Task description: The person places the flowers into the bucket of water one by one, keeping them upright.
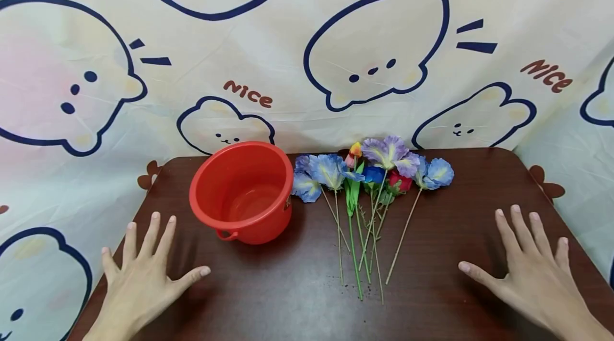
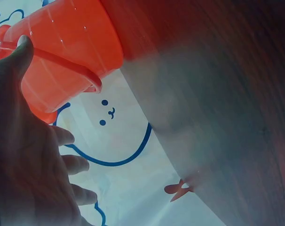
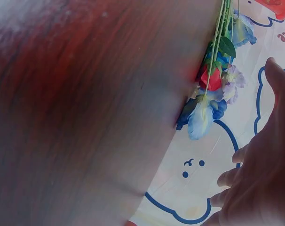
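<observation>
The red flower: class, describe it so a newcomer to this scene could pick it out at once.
In the head view, find the dark brown table, then the flowers to the right of the red bucket. Near their right end, the red flower shows below the purple bloom and left of the rightmost blue bloom. Its red colour sets it apart from those purple and blue neighbours.

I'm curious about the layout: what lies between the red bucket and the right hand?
In the head view, the flowers lie between the red bucket and the right hand.
</observation>
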Available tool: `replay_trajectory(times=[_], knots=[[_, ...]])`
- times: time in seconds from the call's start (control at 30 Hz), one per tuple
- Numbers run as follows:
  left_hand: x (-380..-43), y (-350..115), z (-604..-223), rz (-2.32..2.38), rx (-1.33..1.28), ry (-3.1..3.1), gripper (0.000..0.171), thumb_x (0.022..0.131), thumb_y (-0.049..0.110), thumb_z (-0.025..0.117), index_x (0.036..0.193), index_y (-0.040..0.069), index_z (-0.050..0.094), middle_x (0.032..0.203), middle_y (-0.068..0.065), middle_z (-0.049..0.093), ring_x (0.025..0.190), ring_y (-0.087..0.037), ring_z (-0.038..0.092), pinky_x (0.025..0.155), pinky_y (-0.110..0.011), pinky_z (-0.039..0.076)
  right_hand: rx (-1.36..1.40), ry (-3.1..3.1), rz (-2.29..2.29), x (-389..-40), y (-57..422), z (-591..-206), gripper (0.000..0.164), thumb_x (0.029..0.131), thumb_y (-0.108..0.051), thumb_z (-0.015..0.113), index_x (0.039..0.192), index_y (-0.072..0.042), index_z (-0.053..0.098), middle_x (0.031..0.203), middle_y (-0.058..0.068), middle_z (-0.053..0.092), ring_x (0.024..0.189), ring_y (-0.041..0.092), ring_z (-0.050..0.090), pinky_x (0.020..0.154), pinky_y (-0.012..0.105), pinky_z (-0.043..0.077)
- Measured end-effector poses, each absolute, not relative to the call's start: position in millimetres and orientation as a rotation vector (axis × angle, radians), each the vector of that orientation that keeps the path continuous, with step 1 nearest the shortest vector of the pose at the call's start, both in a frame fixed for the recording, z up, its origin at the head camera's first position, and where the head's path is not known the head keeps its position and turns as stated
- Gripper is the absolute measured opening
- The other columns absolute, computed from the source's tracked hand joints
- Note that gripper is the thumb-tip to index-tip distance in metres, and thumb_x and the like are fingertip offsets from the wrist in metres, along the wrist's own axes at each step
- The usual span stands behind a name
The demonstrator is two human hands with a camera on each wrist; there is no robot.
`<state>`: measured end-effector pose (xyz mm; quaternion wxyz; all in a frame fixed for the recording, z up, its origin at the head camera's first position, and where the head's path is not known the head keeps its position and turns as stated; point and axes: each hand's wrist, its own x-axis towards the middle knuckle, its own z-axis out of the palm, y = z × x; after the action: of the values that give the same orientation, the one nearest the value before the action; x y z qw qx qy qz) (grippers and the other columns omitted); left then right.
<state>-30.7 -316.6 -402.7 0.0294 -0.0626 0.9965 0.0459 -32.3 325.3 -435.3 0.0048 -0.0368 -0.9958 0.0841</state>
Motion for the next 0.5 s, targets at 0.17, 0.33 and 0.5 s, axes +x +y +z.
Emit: replay_trajectory(times=[0.17,0.33,0.5], knots=[[-32,-318,-403,0.156,-0.182,3.078,0.133,0.082,0.09,0.062,0.173,0.01,0.006,0.176,-0.032,0.0,0.157,-0.064,-0.016,0.108,-0.095,-0.013,-0.112,-3.112,0.287,-37,324,-435,0.133,0.087,-0.082,0.065,0.17,0.0,0.0,0.174,0.033,-0.01,0.161,0.056,-0.018,0.117,0.084,-0.019],[-34,-319,-404,0.176,-0.155,3.09,0.131,0.084,0.088,0.062,0.173,0.009,0.008,0.175,-0.033,0.003,0.157,-0.065,-0.01,0.109,-0.096,-0.01,-0.089,-3.109,0.331,-41,321,-436,0.132,0.088,-0.081,0.066,0.17,0.003,0.004,0.173,0.037,-0.003,0.161,0.057,-0.013,0.118,0.086,-0.014],[-40,-318,-400,0.214,-0.128,3.12,0.128,0.086,0.085,0.063,0.173,0.008,0.01,0.175,-0.033,0.005,0.158,-0.063,-0.007,0.112,-0.094,-0.01,-0.049,-3.09,0.426,-50,315,-435,0.128,0.09,-0.077,0.067,0.17,0.004,0.006,0.173,0.039,0.004,0.163,0.057,-0.005,0.12,0.086,-0.008]])
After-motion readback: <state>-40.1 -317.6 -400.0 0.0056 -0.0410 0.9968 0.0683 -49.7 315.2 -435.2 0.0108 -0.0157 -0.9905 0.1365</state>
